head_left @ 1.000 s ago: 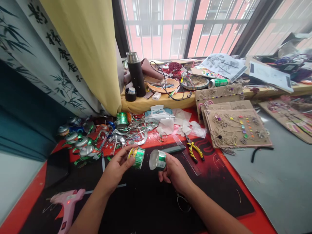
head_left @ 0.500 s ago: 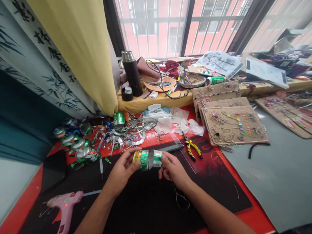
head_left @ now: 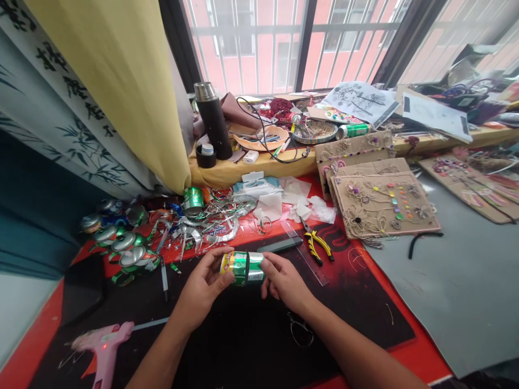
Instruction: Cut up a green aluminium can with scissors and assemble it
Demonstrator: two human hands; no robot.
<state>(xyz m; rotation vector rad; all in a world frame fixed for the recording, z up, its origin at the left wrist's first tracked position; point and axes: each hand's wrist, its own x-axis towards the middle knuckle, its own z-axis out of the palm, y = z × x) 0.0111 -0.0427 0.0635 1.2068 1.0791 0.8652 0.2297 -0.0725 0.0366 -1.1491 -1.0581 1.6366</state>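
My left hand (head_left: 200, 286) is closed around a yellow-and-green cut can piece (head_left: 238, 266) over the dark mat. Between the thumb and fingers of my right hand (head_left: 288, 283) is a green-and-silver cut can piece (head_left: 255, 268) with a barcode. The two pieces meet end to end, their edges touching or overlapping slightly; I cannot tell which. Below my right wrist, a thin metal loop (head_left: 301, 330) lies on the mat. A grey-green knife-like tool (head_left: 283, 245) lies just beyond my hands, near yellow-and-black pliers (head_left: 317, 243) and a clear ruler (head_left: 312, 265).
A pink glue gun (head_left: 106, 348) with a red light lies at left. Beyond it are cut cans (head_left: 132, 256), a pen (head_left: 164, 278) and a heap of metal strips (head_left: 211, 229). Cardboard craft boards (head_left: 385, 202) lean at right; a black flask (head_left: 213, 121) stands on the sill.
The right can piece has turned and come up against the left one, closing the gap that showed its open end. The whole view has shifted slightly.
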